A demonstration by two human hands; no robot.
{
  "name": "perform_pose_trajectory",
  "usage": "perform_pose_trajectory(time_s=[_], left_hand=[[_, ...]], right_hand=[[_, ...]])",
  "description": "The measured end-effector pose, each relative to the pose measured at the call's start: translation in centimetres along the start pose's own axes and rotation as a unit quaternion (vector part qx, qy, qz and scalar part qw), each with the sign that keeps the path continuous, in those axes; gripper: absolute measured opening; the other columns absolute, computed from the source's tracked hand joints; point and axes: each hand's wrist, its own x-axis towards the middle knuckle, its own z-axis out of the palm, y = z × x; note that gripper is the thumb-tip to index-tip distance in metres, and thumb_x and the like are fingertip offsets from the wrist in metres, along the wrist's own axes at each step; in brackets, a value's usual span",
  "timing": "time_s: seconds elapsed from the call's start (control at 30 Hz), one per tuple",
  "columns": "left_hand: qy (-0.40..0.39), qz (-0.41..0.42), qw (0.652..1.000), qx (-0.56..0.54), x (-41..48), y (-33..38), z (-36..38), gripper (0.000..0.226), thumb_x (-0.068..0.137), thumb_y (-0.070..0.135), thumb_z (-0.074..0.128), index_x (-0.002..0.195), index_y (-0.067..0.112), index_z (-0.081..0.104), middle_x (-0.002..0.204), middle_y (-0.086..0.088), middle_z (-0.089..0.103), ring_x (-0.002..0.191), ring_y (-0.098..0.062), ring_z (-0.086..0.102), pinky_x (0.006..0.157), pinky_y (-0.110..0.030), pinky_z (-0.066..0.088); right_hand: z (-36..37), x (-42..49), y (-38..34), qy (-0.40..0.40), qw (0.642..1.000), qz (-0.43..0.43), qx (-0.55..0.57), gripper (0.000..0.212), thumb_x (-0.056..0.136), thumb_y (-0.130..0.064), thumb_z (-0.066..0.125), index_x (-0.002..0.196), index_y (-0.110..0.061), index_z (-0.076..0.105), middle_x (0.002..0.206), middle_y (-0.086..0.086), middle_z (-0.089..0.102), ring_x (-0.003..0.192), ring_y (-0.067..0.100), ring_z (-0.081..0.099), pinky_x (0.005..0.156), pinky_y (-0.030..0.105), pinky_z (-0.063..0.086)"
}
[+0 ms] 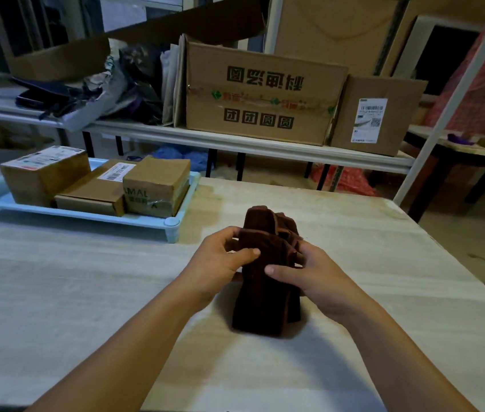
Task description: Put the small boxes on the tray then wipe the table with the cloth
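Observation:
A dark brown folded cloth (262, 304) is held above the pale wooden table (86, 292), its lower end touching the tabletop. My left hand (220, 260) grips its left side and my right hand (309, 275) grips its right side, thumbs on the near face. At the far left stands a light blue tray (172, 226) with three small cardboard boxes on it: a tall one (42, 176) at the left, a flat one (92, 194) in the middle, and another (155, 188) at the right.
Behind the table a white shelf (265, 147) carries two large cardboard boxes (262, 93) and a heap of bags and clothes (101, 84). A white post (449, 99) rises at the table's far right corner. The table's right edge drops to the floor.

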Motion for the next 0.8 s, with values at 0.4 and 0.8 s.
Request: perform_pose_trajectory(time_s=[0.4, 0.8], left_hand=[[0.04, 0.145, 0.829, 0.539, 4.2, -1.8, 3.7, 0.061, 0.089, 0.041, 0.064, 0.145, 0.031, 0.043, 0.139, 0.002, 0.046, 0.124, -0.024, 0.047, 0.102, -0.039, 0.044], [-0.034, 0.12, 0.803, 0.582, 2.8, 1.8, 2.9, 0.046, 0.093, 0.051, 0.053, 0.137, 0.036, 0.052, 0.126, 0.002, 0.056, 0.116, -0.025, 0.056, 0.101, -0.046, 0.041]], right_hand=[[-1.3, 3.4, 2.1, 0.09, 0.841, -0.057, -0.531, 0.039, 0.1, -0.029, 0.054, 0.138, -0.024, 0.06, 0.125, 0.004, 0.051, 0.12, 0.027, 0.049, 0.094, 0.037, 0.049], [-3.0, 2.6, -2.3, 0.061, 0.865, -0.117, -0.484, 0.032, 0.1, -0.029, 0.063, 0.132, -0.03, 0.067, 0.116, -0.005, 0.056, 0.106, 0.018, 0.06, 0.094, 0.033, 0.05]])
